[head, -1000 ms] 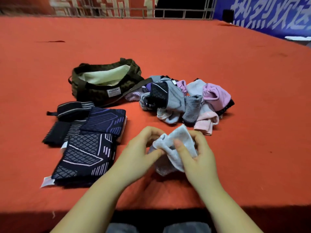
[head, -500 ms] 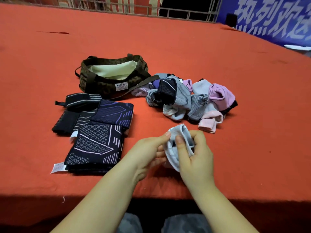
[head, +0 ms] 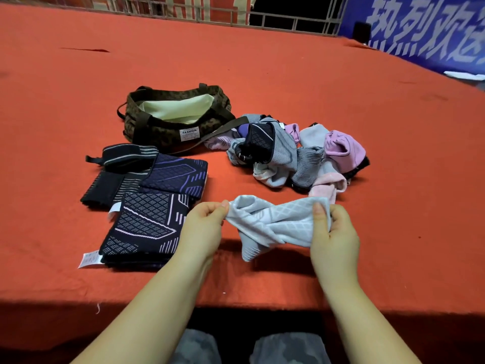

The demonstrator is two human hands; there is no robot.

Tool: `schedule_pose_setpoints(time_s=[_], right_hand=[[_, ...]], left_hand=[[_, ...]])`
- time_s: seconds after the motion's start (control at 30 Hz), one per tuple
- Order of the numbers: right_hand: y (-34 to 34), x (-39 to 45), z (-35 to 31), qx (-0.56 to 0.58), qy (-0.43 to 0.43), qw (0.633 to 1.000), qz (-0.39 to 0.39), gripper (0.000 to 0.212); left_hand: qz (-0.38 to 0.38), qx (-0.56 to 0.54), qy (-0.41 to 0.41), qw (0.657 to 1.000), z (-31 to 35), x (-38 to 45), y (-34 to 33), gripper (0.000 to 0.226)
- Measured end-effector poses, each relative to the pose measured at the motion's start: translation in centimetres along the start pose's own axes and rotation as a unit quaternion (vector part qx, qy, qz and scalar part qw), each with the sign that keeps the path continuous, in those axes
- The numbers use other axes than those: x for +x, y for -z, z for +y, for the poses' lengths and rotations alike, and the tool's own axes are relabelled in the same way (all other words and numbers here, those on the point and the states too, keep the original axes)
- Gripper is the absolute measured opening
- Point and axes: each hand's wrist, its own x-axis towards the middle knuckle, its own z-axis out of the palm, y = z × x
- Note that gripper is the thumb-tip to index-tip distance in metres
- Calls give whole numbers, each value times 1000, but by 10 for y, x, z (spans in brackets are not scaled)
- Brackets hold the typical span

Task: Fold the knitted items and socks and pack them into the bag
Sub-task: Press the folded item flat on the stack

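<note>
Nearest, the left hand (head: pixel 203 227) and right hand (head: pixel 333 232) stretch a pale grey sock (head: pixel 273 224) between them above the red tabletop (head: pixel 393 179), fingers clamped on each end. At ten o'clock lie folded dark knitted items (head: pixel 147 203). At one o'clock, the sock pile (head: pixel 296 153). Farther, at eleven o'clock, the open bag (head: pixel 175 119).

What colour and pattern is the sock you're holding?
Sock: pale grey with a faint diamond lattice, clearest in the head view.

Matt knitted sock (head: pixel 273 222), red felt tablecloth (head: pixel 262 69)
</note>
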Motion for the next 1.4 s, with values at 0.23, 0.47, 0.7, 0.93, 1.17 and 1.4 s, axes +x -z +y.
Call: schedule_pose_setpoints(time_s=[0.23,0.47,0.7,0.93,1.17,1.4], right_hand=[[16,16,38,4,-120,992,44,38],[31,26,61,-13,-189,981,53,36],[34,30,46,-19,-146,987,-64,47],[36,23,53,-96,-236,946,-199,57],[40,4,65,-103,-242,948,-181,45],[49,5,58,-44,-205,969,-134,11]], left_hand=[[21,-27,-49,998,7,3,1,29],[53,-74,-90,992,32,11,14,30],[17,65,-97,993,20,18,22,36],[-96,313,-42,944,-14,-3,2,69],[-82,414,-37,906,-31,-13,7,74],[-95,474,0,875,-36,-5,7,60]])
